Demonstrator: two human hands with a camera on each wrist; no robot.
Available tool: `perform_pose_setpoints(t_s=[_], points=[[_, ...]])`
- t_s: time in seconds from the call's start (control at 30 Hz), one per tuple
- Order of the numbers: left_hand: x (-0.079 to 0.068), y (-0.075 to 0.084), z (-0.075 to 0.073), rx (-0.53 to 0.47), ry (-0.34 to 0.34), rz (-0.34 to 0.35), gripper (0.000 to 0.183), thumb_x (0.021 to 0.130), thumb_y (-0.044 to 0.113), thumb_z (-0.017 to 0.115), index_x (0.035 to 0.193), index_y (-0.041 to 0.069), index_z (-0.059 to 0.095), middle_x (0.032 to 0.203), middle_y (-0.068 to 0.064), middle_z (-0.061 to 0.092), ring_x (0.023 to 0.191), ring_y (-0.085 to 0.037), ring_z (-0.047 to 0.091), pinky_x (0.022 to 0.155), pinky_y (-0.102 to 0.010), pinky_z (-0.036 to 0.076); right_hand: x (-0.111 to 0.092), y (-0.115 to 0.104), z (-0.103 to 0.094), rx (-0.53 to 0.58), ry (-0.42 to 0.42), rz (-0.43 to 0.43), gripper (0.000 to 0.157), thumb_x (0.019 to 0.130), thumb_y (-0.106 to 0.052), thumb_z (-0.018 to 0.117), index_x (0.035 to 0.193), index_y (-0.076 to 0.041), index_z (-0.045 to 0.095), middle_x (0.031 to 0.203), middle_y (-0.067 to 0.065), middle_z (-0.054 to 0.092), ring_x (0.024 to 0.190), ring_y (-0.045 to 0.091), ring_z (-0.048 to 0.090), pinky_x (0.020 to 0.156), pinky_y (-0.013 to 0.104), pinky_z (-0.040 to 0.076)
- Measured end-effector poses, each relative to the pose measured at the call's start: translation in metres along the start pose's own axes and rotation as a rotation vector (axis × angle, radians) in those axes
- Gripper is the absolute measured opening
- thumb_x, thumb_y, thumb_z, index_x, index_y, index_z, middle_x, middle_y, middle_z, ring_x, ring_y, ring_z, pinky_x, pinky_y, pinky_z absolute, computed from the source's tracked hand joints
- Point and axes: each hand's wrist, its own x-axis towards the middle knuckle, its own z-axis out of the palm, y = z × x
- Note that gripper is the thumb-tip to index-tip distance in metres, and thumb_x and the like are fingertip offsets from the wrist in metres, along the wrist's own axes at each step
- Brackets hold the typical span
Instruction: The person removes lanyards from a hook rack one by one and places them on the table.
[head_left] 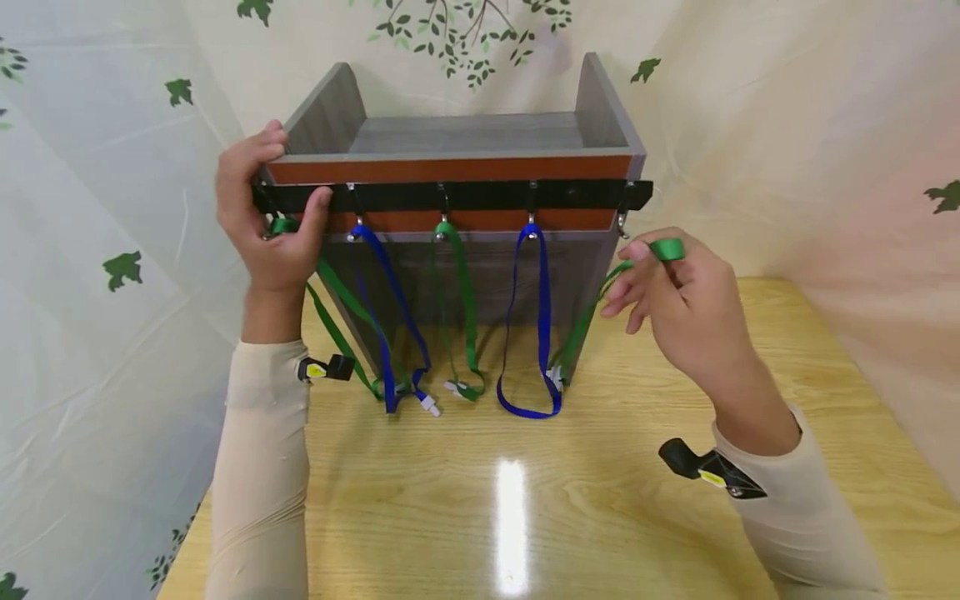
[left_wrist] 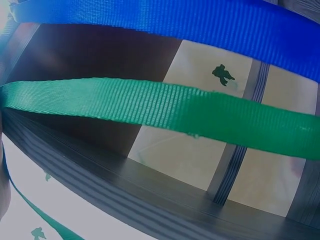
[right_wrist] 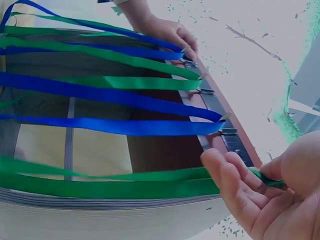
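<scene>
A black hook rail runs across the front of a grey wooden shelf unit. My left hand grips the left end of the rail and the shelf corner, thumb over the rail's front. Between finger and thumb, my right hand pinches the looped top of a green lanyard, right beside the rail's rightmost hook. From the other hooks hang a blue lanyard, a green lanyard, another blue lanyard and, by my left hand, another green lanyard.
The unit stands on a light wooden table, with the lanyards' lower ends and white clips near its surface. A leaf-patterned cloth hangs behind and at both sides. Raised side panels flank the unit's top.
</scene>
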Motion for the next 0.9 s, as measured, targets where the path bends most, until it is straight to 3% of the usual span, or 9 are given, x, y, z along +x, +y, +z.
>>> perform_pose_setpoints(t_s=[0.17, 0.23, 0.7, 0.9], points=[[0.000, -0.001, 0.000, -0.006, -0.002, 0.006, 0.079, 0.078, 0.048, 0.088, 0.104, -0.021, 0.060, 0.110, -0.023, 0.072, 0.116, -0.044, 0.067, 0.118, -0.062, 0.048, -0.001, 0.001, -0.002, 0.255, 0.033, -0.084, 0.015, 0.108, -0.012, 0.055, 0.107, -0.005, 0.068, 0.091, 0.003, 0.081, 0.076, 0.012, 0.080, 0.052, 0.023, 0.060], [0.000, -0.002, -0.001, -0.010, 0.003, 0.010, 0.079, 0.078, 0.047, 0.089, 0.104, -0.021, 0.060, 0.110, -0.023, 0.072, 0.116, -0.044, 0.067, 0.118, -0.062, 0.048, -0.001, 0.002, -0.003, 0.297, 0.043, -0.103, 0.015, 0.108, -0.011, 0.056, 0.107, -0.002, 0.068, 0.093, 0.004, 0.081, 0.075, 0.013, 0.080, 0.050, 0.023, 0.059], [0.000, 0.000, -0.002, 0.006, -0.005, 0.018, 0.079, 0.078, 0.048, 0.088, 0.104, -0.021, 0.060, 0.110, -0.023, 0.072, 0.117, -0.044, 0.068, 0.118, -0.062, 0.048, 0.006, 0.014, -0.029, 0.337, 0.151, -0.266, 0.021, 0.105, -0.002, 0.057, 0.103, 0.018, 0.064, 0.092, 0.006, 0.082, 0.076, 0.013, 0.080, 0.048, 0.018, 0.056], [0.001, 0.001, 0.000, -0.009, 0.002, 0.010, 0.079, 0.077, 0.048, 0.089, 0.103, -0.021, 0.060, 0.109, -0.022, 0.072, 0.115, -0.044, 0.067, 0.118, -0.062, 0.048, 0.014, 0.015, -0.040, 0.343, 0.185, -0.286, 0.021, 0.104, -0.003, 0.059, 0.103, 0.017, 0.066, 0.092, 0.005, 0.083, 0.078, 0.012, 0.080, 0.049, 0.017, 0.057]])
